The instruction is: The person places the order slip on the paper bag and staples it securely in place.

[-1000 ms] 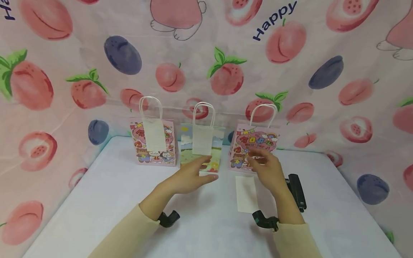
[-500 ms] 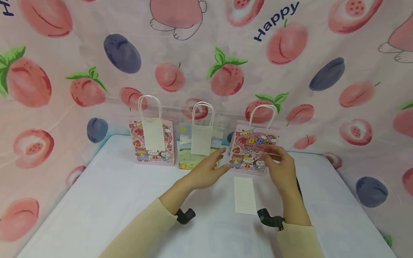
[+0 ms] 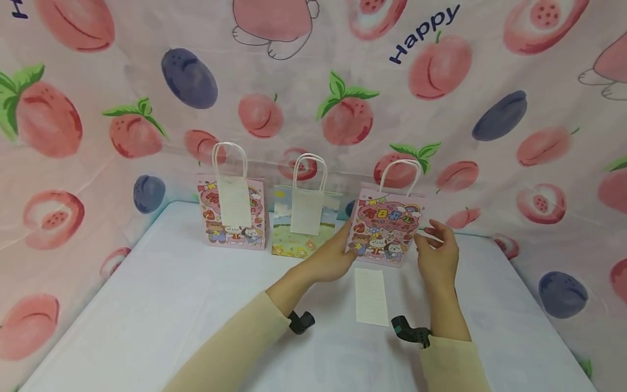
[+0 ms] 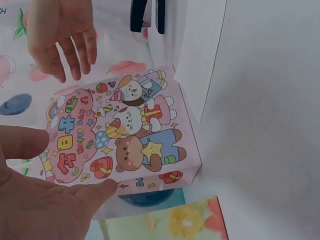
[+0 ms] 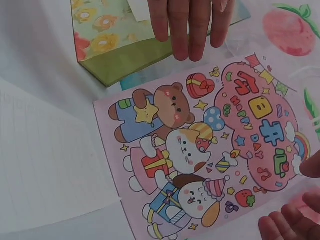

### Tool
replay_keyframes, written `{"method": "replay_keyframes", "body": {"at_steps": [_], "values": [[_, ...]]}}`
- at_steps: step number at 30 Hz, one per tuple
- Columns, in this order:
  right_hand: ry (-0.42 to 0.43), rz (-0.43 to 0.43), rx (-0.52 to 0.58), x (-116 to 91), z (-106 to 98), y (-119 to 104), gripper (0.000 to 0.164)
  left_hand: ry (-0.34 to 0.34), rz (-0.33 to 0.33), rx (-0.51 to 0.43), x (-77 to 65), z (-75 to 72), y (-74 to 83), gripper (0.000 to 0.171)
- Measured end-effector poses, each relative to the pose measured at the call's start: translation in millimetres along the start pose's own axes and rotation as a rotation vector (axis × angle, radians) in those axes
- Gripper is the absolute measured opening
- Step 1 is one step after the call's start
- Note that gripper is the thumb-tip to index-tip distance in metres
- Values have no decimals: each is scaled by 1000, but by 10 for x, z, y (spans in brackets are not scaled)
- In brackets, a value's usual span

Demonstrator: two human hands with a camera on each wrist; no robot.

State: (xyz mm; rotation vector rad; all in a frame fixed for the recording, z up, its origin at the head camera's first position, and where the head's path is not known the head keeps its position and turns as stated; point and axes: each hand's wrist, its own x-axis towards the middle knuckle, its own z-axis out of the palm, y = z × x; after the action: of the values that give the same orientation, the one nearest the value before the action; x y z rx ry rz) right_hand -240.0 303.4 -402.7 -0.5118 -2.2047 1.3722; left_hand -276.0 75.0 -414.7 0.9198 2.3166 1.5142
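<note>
Left grip is moving rightward from the middle bag to the rightmost bag's left edge, while the right grip is drawing back to its right edge. Both are staying open, clasping nothing. That bag is standing on the surface behind a paper slip.

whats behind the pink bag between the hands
Behind the pink bag, fruit-print cloth shows above, with a printed fruit visible through its white handle. Whatever is directly behind the bag's body is covered.
</note>
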Motion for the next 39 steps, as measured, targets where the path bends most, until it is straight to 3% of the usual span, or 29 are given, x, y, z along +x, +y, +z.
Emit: {"method": "replay_keyframes", "body": {"at_steps": [8,16,22,27,39], "values": [[-162,73,-32,52,-12,157,69,26,0,-42,153,100,-23,84],[-224,69,-49,74,24,250,72,61,-116,-3,211,160,-67,90],[-291,75,-24,76,50,263,70,73,-58,-46,269,194,-131,89],[-310,60,-27,67,59,271,67,76,-17,-49,268,201,-112,88],[-261,35,-16,57,0,154,60,108,-38,33,239,163,-62,87]]}}
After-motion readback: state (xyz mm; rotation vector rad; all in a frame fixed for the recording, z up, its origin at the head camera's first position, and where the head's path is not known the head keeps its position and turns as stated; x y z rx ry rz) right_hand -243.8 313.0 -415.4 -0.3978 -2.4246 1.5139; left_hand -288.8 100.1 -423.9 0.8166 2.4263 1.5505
